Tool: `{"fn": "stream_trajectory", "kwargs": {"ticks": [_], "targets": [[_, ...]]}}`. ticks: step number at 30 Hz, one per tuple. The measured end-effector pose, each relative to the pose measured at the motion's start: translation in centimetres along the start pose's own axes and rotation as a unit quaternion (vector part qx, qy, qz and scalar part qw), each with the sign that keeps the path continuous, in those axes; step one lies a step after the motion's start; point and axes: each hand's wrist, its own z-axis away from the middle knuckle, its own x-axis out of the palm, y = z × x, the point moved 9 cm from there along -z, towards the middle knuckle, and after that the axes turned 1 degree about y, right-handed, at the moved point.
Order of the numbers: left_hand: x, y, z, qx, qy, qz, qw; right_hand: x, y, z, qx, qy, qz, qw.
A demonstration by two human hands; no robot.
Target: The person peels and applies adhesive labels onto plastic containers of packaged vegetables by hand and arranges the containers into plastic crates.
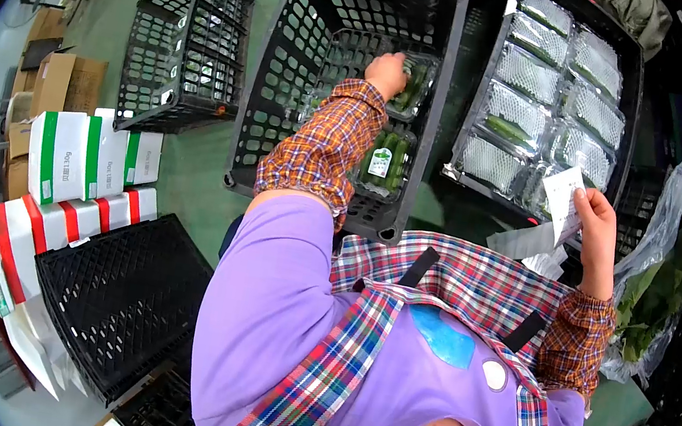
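My left hand [388, 75] reaches into a black plastic crate [252, 110], fingers bent and pressed together against a clear pack of green cucumbers [416, 91]. Whatever those fingers may pinch is hidden. Nearer to me in the same crate lies another cucumber pack [384, 163] with a white and green label on it. Further clear packs lie left of my hand, partly covered by my sleeve. My right hand [596, 225] pinches a white sheet of labels [564, 200] between thumb and fingers, above the near edge of a second crate.
That second black crate [477, 101] holds several clear packs [512, 115] with white netting. A smaller black crate [185, 46] stands at left, near white boxes [64, 156] and a dark crate [123, 294]. Right of me lies a plastic bag [661, 273] with green leaves.
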Motion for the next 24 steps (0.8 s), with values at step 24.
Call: {"fn": "stream_trajectory", "kwargs": {"ticks": [24], "targets": [[3.9, -0.1, 1.4, 0.044, -0.165, -0.064, 0.983, 1.6, 1.2, -1.2, 0.029, -0.031, 0.053, 0.998]]}}
